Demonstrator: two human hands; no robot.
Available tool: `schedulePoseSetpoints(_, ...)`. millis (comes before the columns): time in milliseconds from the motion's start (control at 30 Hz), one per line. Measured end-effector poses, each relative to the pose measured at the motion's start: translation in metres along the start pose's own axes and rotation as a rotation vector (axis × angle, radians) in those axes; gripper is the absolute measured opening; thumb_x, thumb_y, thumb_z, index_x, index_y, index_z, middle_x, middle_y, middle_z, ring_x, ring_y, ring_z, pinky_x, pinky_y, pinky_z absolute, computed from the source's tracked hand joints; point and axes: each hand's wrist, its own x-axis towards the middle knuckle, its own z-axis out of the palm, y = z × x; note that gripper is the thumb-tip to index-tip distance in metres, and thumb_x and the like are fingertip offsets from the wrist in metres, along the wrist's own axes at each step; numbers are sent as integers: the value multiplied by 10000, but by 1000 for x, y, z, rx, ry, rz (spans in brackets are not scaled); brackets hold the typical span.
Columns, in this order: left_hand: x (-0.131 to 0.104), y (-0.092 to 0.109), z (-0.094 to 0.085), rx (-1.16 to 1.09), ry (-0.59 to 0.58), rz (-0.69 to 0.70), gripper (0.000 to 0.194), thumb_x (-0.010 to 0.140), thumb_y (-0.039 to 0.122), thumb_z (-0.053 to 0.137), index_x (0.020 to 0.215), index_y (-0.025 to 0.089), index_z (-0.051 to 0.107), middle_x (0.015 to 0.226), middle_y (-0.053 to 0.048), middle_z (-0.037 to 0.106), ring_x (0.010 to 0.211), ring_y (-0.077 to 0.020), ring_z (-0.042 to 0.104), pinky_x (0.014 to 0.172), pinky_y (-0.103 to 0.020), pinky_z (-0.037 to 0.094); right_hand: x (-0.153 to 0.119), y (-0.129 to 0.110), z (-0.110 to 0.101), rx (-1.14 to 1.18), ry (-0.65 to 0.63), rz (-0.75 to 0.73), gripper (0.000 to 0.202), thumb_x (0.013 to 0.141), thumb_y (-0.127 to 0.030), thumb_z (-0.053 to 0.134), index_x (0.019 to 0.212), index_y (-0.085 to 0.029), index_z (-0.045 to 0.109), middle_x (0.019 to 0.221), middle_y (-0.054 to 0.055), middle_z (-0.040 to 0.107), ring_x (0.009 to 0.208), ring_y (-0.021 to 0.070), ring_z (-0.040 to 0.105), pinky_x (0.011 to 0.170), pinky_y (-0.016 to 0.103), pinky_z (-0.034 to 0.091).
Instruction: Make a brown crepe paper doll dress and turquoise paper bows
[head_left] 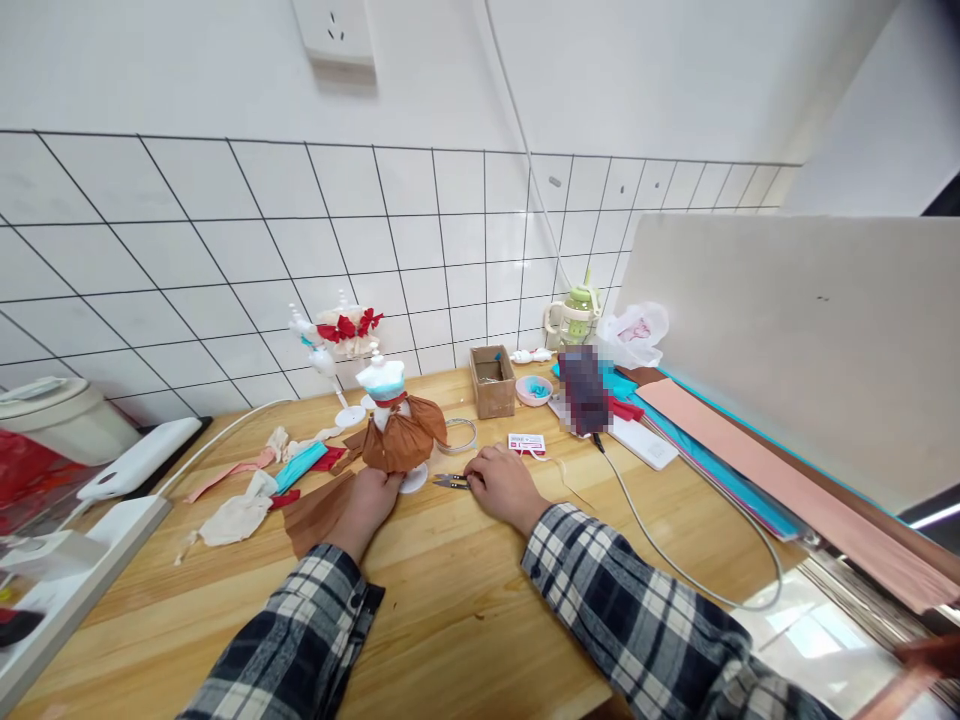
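On the desk [442, 620], the brown-skirted figure [409, 438] stands at your left hand [373, 505]. Your right hand [506, 487] covers the end of the snips [450, 481]. Whether the fingers of either hand are grasping, I cannot tell.

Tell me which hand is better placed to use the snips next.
The right hand, most likely: it rests on the table right at the snips, while the left hand is at the brown-skirted figure.

Bright light casts a soft shadow below the socket [335, 32]; tiles [459, 245] glint; edges stretch; one patch [586, 390] is pixelated.
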Motion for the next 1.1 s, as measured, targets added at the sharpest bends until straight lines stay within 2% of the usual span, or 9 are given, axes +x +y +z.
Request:
schedulePoseSetpoints(233, 3, 14, 9, 52, 85, 5, 289, 814, 375, 505, 821, 146, 681, 840, -146, 710, 816, -271, 660, 655, -309, 454, 5, 2, -1, -62, -16, 33, 217, 914, -294, 483, 970, -263, 690, 927, 41, 634, 935, 186, 504, 796, 291, 338)
schedulePoseSetpoints(400, -18, 17, -8, 58, 181, 40, 344, 818, 407, 477, 961, 134, 629, 948, -120, 659, 768, -224, 631, 647, -300, 473, 3, 9, -5, -85, -14, 60, 246, 926, -261, 453, 966, -259, 696, 913, 44, 646, 925, 185, 514, 797, 289, 339)
schedulePoseSetpoints(567, -38, -15, -36, 138, 153, 85, 212, 763, 259, 466, 795, 167, 653, 899, -96, 647, 873, -247, 600, 779, -338, 468, 2, 13, -9, -71, -21, 83, 231, 917, -252, 464, 982, -253, 685, 949, 42, 656, 951, 183, 520, 830, 288, 334)
schedulePoseSetpoints(633, -40, -34, -46, 207, 166, 114, 273, 773, 260, 453, 915, 156, 662, 979, -108, 644, 971, -260, 577, 875, -357, 439, 1, 12, -11, -68, -27, 97, 222, 913, -242, 466, 983, -242, 677, 963, 44, 655, 961, 181, 521, 841, 287, 333)
schedulePoseSetpoints(733, -41, -58, -56, 394, 261, 19, 479, 813, 406, 447, 1197, 149, 573, 1153, -155, 591, 1081, -330, 518, 911, -446, 405, 1, 9, -12, -70, -66, 103, 223, 909, -231, 463, 959, -232, 680, 960, 51, 653, 961, 183, 520, 835, 287, 337)
schedulePoseSetpoints(833, -42, -70, -62, 446, 170, -85, 519, 769, 565, 497, 1123, 211, 630, 1206, -149, 578, 1128, -393, 469, 893, -522, 377, 0, 5, -13, -62, -80, 90, 236, 915, -232, 448, 966, -224, 679, 955, 60, 648, 958, 188, 521, 831, 292, 341)
schedulePoseSetpoints(967, -45, -62, -64, 367, 152, -30, 275, 774, 453, 557, 858, 228, 691, 1137, -96, 634, 1090, -344, 501, 897, -469, 368, -1, 1, -15, -19, -10, 51, 212, 911, -236, 465, 986, -218, 662, 973, 61, 633, 965, 187, 521, 847, 296, 352)
schedulePoseSetpoints(1033, -49, -49, -61, 252, 181, -20, 263, 793, 433, 532, 852, 213, 664, 1020, -83, 675, 1022, -312, 548, 873, -428, 397, -2, -2, -18, 34, 7, 29, 187, 898, -236, 492, 983, -215, 658, 958, 58, 633, 959, 186, 526, 853, 301, 361)
schedulePoseSetpoints(1100, -56, -33, -53, -43, 111, -29, 336, 811, 483, 494, 947, 202, 617, 943, -54, 690, 900, -256, 607, 788, -360, 458, -4, -9, -19, 168, -6, 0, 178, 881, -279, 535, 992, -208, 656, 922, 52, 639, 934, 181, 543, 845, 303, 381)
